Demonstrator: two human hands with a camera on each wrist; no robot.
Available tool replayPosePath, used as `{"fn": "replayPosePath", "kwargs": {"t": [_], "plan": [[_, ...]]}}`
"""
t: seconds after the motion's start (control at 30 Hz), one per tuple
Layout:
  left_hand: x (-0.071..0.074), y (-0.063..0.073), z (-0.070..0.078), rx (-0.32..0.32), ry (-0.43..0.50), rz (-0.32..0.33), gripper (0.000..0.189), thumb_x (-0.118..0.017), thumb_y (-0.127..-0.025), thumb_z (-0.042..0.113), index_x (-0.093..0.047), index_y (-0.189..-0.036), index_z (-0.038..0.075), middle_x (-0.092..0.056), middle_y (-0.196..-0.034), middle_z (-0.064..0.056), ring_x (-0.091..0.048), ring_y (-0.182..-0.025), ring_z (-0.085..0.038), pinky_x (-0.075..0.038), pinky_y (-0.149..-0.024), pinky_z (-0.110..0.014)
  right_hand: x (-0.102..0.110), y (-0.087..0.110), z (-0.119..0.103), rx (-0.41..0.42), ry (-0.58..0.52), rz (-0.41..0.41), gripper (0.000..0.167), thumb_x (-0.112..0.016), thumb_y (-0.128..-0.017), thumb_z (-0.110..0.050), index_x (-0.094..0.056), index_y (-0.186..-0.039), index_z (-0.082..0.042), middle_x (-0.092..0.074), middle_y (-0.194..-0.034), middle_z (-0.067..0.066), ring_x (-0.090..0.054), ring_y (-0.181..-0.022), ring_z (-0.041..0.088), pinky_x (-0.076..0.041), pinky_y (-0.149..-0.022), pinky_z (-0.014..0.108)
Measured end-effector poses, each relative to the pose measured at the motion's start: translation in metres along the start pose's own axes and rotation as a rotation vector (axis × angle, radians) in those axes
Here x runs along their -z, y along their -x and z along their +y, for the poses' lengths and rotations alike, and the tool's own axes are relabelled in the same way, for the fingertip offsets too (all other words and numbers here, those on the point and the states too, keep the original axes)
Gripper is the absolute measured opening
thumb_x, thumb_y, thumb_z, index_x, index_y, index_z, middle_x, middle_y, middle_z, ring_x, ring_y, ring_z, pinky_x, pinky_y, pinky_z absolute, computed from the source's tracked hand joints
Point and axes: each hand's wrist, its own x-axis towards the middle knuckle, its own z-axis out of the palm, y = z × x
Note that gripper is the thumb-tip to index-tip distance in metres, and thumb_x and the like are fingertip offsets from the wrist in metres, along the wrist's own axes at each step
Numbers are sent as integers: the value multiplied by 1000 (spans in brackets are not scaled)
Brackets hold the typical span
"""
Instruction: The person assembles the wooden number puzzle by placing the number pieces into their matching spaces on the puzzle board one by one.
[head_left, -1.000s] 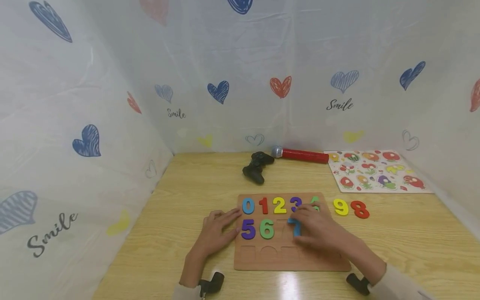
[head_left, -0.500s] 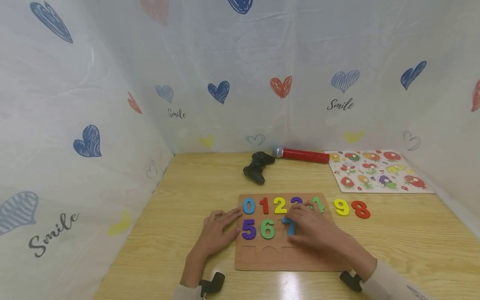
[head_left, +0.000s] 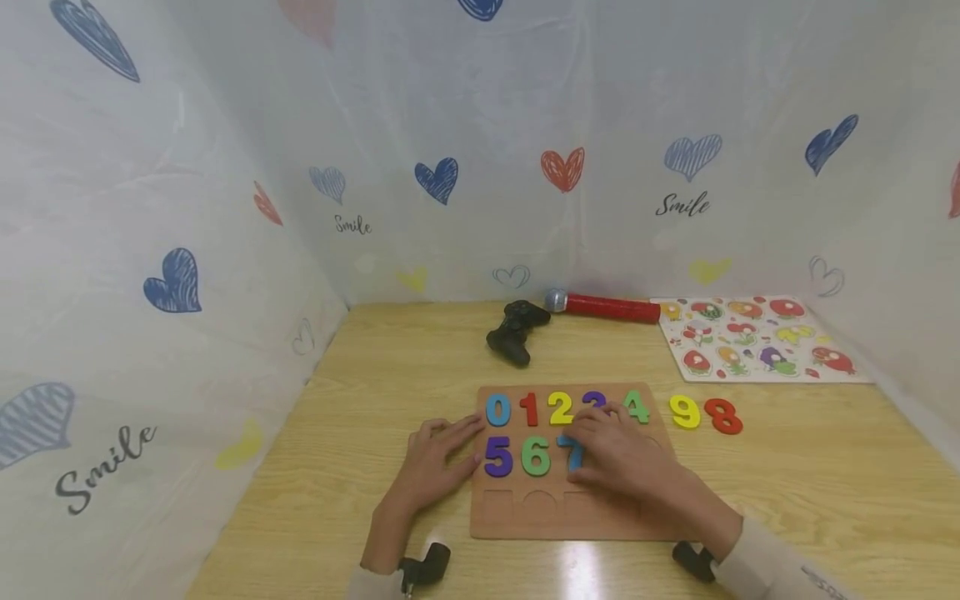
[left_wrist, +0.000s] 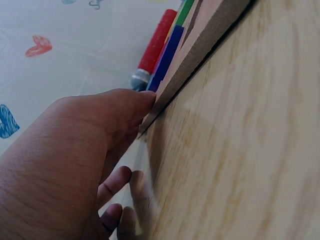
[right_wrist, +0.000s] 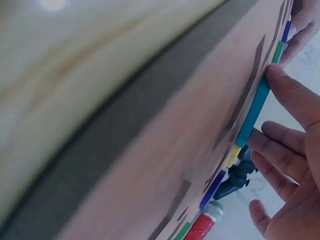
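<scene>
A wooden number board (head_left: 525, 525) lies on the table. My right hand (head_left: 633, 458) pinches the blue number 7 (head_left: 573, 457) over the second row, just right of the green 6 (head_left: 536, 457). In the right wrist view, thumb and fingertips are at opposite ends of the blue 7 (right_wrist: 254, 112); whether it sits fully flush I cannot tell. My left hand (head_left: 431, 469) rests at the board's left edge, its fingers fairly straight. In the left wrist view, the thumb (left_wrist: 145, 100) touches that edge beside the purple 5. The purple 3 (head_left: 594, 398) is partly hidden by my right hand.
A yellow 9 (head_left: 685, 412) and a red 8 (head_left: 723, 417) lie right of the board. Behind are a black game controller (head_left: 516, 333), a red toy microphone (head_left: 611, 307) and a fruit puzzle board (head_left: 750, 342). Patterned sheeting encloses the table's back and sides.
My right hand has moved left with the blue 7, from the right of its recess to over it, uncovering more of the green 4. The left hand has stayed at the board's edge.
</scene>
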Motion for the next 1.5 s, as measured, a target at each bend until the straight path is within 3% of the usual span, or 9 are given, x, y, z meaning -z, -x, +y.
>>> {"fn": "replayPosePath", "kwargs": {"t": [0.33, 0.53, 0.8, 1.2, 1.5], "plan": [[-2, -3, 2, -8, -14, 4, 50, -62, -96, 43, -57, -144, 28, -47, -151, 14, -40, -125, -25, -28, -96, -52, 4, 6, 3, -38, -11, -21, 49, -83, -80, -40, -70, -119, -11, -69, -114, 0, -53, -118, 28, -30, -102, 61], [-1, -4, 6, -10, -23, 2, 51, -60, -97, 45, -57, -144, 27, -47, -151, 13, -40, -125, -26, -28, -96, -54, 12, 21, 14, -76, -57, 7, 47, -78, -86, -31, -67, -126, -10, -67, -125, 1, -50, -126, 29, -23, -105, 63], [-2, -2, 4, -9, -20, 4, 50, -61, -97, 44, -57, -144, 26, -47, -152, 12, -40, -126, -28, -27, -98, -55, 22, 41, 36, -70, 34, 67, 37, -80, -84, -25, -71, -118, -15, -70, -117, -2, -55, -119, 30, -28, -98, 63], [-3, 0, 1, 1, -22, 14, 50, -63, -96, 43, -57, -144, 27, -47, -151, 12, -40, -126, -26, -26, -99, -56, 34, 65, 67, -171, 71, 50, 37, -82, -82, -25, -70, -115, -12, -69, -115, 2, -53, -120, 34, -25, -95, 61], [-4, 0, 1, -2, -20, 25, 50, -63, -96, 44, -58, -143, 27, -47, -151, 15, -40, -125, -26, -26, -99, -55, 39, 82, 85, -226, 81, 83, 41, -83, -80, -24, -70, -116, -7, -70, -114, 8, -52, -118, 35, -25, -96, 62]]}}
